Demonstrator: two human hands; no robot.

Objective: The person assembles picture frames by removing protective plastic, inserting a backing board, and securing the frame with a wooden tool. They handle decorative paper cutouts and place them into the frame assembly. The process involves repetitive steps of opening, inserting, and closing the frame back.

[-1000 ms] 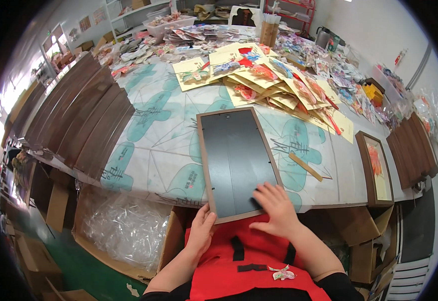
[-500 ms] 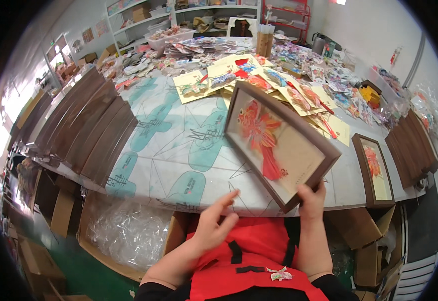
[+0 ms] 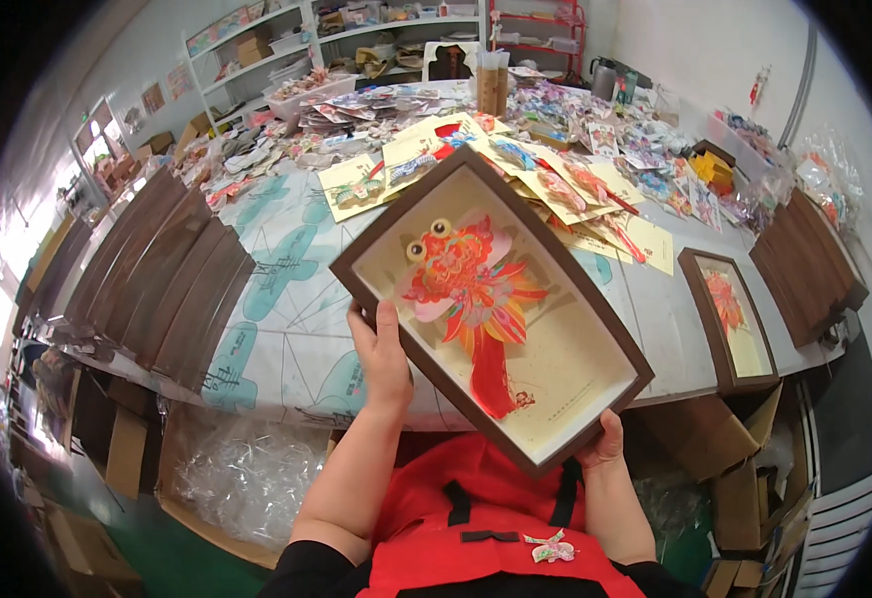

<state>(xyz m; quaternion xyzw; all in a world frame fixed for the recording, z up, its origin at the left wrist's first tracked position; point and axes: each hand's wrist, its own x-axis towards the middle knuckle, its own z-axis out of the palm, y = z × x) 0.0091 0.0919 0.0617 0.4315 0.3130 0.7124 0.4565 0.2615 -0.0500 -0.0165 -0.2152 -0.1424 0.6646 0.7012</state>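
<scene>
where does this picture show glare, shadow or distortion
Head view: daylight blown out white along the far left; bright glints on the clear plastic in the cardboard box; soft shadows beside the red fish ornament inside the held frame; the table's front edge bows under the fisheye, with black corners around the image.

The held frame (image 3: 595, 317) looks like smooth wood, the crumpled wrapping (image 3: 246, 483) like glossy plastic.
</scene>
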